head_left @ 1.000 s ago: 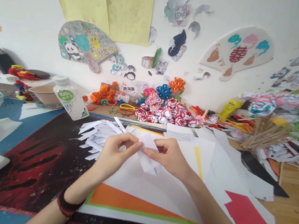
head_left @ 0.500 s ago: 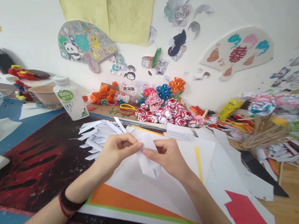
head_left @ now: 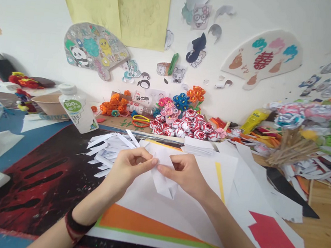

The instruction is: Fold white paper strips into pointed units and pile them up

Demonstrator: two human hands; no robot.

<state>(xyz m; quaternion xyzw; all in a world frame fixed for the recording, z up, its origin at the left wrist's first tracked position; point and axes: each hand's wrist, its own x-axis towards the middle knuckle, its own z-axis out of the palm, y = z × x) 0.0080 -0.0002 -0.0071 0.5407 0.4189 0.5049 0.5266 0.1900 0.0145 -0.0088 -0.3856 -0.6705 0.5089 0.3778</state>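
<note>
A folded piece of white paper [head_left: 164, 182] is pinched between both hands, above a stack of paper sheets. My left hand [head_left: 131, 168] grips its left edge with thumb and forefinger. On the other side, my right hand [head_left: 185, 172] presses its thumb on the paper, the fingers curled behind. The paper's lower end hangs down with creased flaps; part of its upper half lies behind the thumbs. Just left of my left hand is a pile of folded white paper strips [head_left: 102, 148]. Beneath the hands lies a large white sheet [head_left: 148, 214].
Orange paper [head_left: 129, 220] shows under the white sheet. A red paper piece [head_left: 273, 231] lies to the right. A white bottle [head_left: 78, 109] stands back left. Red-and-white paper flowers [head_left: 186, 124] line the wall, and a yellow bottle [head_left: 254, 121] leans at the back right.
</note>
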